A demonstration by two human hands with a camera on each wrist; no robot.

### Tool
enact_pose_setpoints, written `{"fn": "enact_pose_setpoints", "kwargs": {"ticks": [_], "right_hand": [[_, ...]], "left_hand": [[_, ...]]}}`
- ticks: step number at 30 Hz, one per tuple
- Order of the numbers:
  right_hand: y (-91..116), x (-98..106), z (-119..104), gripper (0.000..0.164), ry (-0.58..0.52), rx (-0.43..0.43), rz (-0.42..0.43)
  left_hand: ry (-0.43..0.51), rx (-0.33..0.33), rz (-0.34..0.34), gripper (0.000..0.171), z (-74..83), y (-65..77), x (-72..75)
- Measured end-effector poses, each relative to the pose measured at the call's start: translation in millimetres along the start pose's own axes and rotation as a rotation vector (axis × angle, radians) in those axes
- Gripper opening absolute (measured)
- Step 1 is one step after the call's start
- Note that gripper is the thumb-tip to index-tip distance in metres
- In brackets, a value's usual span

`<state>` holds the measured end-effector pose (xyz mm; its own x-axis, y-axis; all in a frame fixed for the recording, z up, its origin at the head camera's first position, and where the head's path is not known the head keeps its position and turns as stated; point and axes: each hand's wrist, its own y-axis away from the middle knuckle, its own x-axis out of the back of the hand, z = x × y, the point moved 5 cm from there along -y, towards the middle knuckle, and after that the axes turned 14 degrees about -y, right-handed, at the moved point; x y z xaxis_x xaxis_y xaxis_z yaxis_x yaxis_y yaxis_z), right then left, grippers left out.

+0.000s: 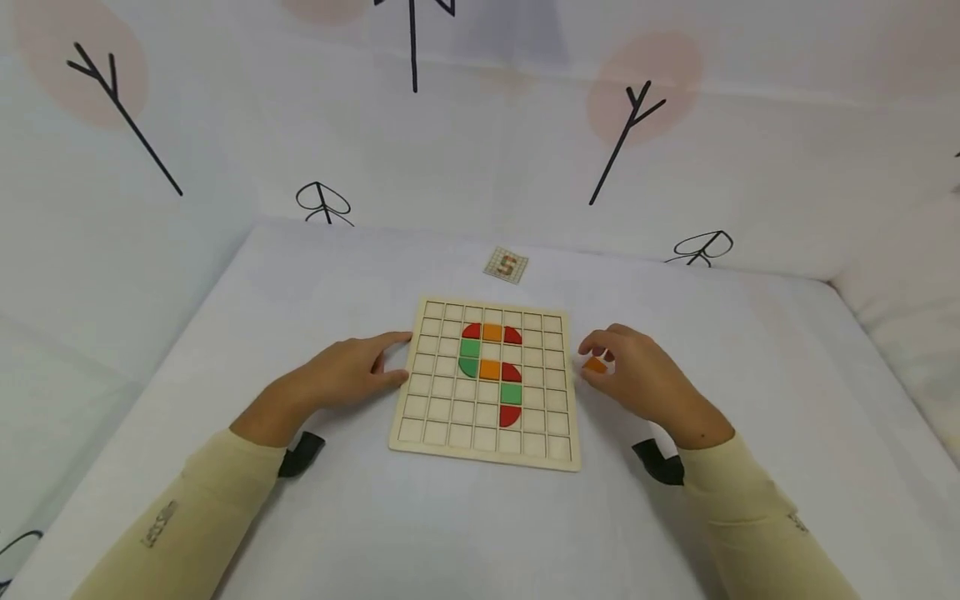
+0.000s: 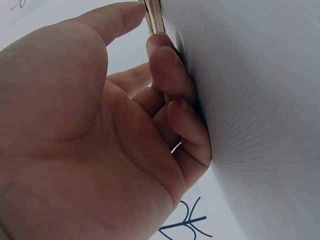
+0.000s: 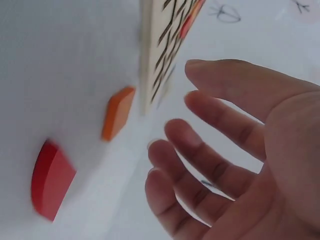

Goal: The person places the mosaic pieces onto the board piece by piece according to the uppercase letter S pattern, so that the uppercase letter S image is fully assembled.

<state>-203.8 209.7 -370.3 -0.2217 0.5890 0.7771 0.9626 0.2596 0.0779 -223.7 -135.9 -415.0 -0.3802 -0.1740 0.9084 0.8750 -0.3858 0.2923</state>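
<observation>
A wooden grid board (image 1: 442, 412) holds several red, orange and green squares and quarter-circles in its cells. At its left edge rests my left hand (image 1: 352, 371), thumb and index fingertips spaced along the rim; in the left wrist view the other fingers (image 2: 172, 70) bend loosely against the table. My right hand (image 1: 633, 375) hovers just right of the board, fingers spread and slightly bent, with nothing between them. Below it an orange square piece (image 3: 118, 114) lies on the table, next to a red quarter-circle piece (image 3: 51, 180), which the hand hides in the head view.
Behind the board lies a small pattern card (image 1: 506, 265) with an S-like figure on a grid. Black straps show near the left wrist (image 1: 302, 454) and right wrist (image 1: 660, 462). White cloth with line drawings (image 1: 480, 150) rises behind the white tabletop (image 1: 480, 533).
</observation>
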Motion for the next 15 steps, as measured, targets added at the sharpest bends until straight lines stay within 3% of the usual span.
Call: {"fn": "enact_pose_setpoints", "kwargs": {"ticks": [6, 15], "right_hand": [[-2.6, 0.9, 24.0, 0.030, -0.035, -0.107, -0.075], [-8.8, -3.4, 33.6, 0.031, -0.058, -0.134, -0.105]], "left_hand": [[0.002, -0.003, 0.001, 0.066, 0.0, 0.6, -2.0], [0.000, 0.003, -0.002, 0.066, 0.6, 0.8, -0.3]]}}
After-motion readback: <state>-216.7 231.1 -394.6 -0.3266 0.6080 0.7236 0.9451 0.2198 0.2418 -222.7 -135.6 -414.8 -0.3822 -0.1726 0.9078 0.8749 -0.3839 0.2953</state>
